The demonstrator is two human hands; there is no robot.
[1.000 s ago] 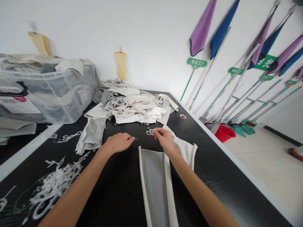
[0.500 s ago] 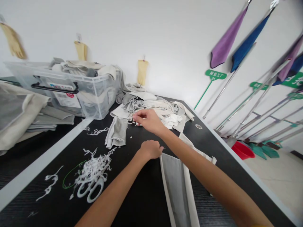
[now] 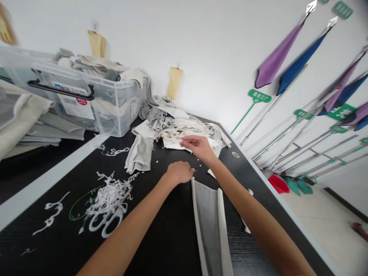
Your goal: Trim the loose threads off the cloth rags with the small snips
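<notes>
My left hand [image 3: 180, 171] is closed at the top corner of a long grey cloth strip with white edges [image 3: 211, 218]. A thin pale bit sticks out by its thumb. Beyond it, my right hand [image 3: 199, 147] is raised in a pinch in front of a heap of grey and white cloths [image 3: 184, 126]; whatever lies between its fingertips is too small to make out. A folded grey cloth [image 3: 140, 153] lies left of the hands. Nearer me are a tangle of white thread scraps [image 3: 110, 197] and white-handled scissors [image 3: 112, 223], their blades hidden under the scraps.
A clear plastic box [image 3: 107, 97] full of cloths stands at the back left, beside stacked grey cloths [image 3: 43, 130]. A tape roll [image 3: 235, 154] lies near the table's right edge. Yellow gloves [image 3: 174, 82] and mops with purple and blue cloths [image 3: 278, 57] hang along the wall.
My right hand has moved right across the front of the cloth heap. My left hand stays closed at the strip's corner. The view has shifted a little.
</notes>
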